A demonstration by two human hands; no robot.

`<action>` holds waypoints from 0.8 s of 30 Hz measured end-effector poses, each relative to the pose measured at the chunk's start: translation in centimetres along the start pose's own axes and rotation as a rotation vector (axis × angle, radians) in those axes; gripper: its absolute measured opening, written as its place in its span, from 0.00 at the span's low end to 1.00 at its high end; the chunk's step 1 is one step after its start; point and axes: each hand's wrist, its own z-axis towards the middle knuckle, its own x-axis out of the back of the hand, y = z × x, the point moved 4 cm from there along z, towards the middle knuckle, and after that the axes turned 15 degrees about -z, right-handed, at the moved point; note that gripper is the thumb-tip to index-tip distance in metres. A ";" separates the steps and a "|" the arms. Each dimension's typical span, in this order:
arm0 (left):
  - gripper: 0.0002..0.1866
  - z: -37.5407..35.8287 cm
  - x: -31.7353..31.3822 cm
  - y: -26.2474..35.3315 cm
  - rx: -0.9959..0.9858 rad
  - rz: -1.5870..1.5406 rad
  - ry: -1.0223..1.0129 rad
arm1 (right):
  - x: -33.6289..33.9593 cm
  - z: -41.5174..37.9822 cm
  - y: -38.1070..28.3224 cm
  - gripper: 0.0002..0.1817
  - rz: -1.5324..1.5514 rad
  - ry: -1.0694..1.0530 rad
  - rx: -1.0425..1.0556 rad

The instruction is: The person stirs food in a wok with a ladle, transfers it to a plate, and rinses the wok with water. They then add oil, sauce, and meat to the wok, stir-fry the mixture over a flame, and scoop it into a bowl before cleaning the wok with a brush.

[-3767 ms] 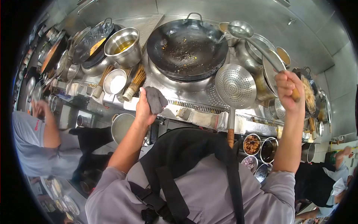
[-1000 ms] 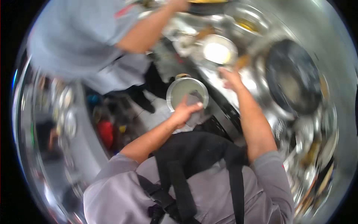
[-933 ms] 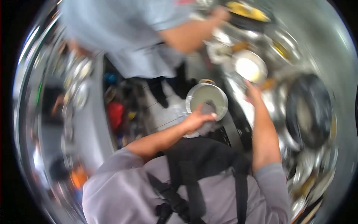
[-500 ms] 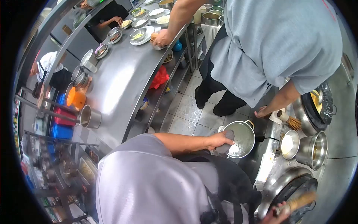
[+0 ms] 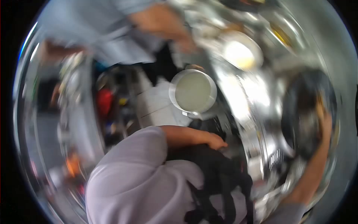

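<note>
My right hand [image 5: 325, 121] reaches into the dark wok [image 5: 292, 108] on the right. It is closed round a tan bamboo brush [image 5: 320, 103], smeared by motion. My left hand [image 5: 216, 142] is low in front of my waist, beside the stove's front edge; its fingers are blurred and I see no cloth in it. Ahead of that hand, apart from it, is a round metal pot [image 5: 173, 93] with cloudy liquid inside.
A co-worker in a grey shirt [image 5: 97, 33] stands ahead, one arm [image 5: 164, 24] stretched toward the stove. A bowl with white contents [image 5: 238, 54] is on the steel stove top [image 5: 238, 89]. Shelves with a red bag [image 5: 105, 101] stand left, over tiled floor [image 5: 156, 100].
My view has swung right toward the stove. My left hand has come away from the pot and the grey cloth is out of sight. My right hand has moved with the brush into the wok.
</note>
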 end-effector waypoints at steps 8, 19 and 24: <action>0.38 13.4 -8.1 9.3 -0.418 0.086 -0.377 | 5.7 -11.4 -1.0 0.19 -0.334 -0.070 0.089; 0.33 20.3 -12.6 7.7 -0.185 0.102 -0.551 | 4.0 -15.2 -2.6 0.23 -0.294 -0.026 -0.014; 0.35 19.2 -11.8 7.9 -0.152 0.080 -0.495 | 2.4 -6.0 5.1 0.26 -0.453 0.112 -0.148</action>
